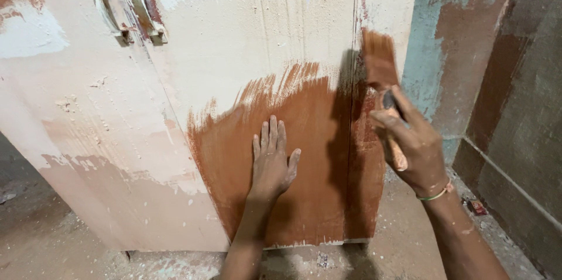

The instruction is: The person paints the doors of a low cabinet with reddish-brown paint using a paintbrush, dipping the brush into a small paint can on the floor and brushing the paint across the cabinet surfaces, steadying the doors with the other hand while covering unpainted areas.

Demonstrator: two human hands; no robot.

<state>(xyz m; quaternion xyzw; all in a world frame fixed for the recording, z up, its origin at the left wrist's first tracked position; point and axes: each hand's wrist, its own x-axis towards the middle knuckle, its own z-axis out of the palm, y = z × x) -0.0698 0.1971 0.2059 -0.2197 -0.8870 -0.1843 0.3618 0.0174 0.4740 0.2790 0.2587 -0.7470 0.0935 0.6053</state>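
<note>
Head view: my left hand (271, 163) flat, fingers spread on cabinet door (234, 81); right hand (415, 148) grips paintbrush (380, 66). Lower right brown, rest unpainted.

1. One view is given, from the head, aimed forward and slightly down.
2. The cabinet door (234, 81) is seen close, just beyond the left hand (272, 163).
</note>
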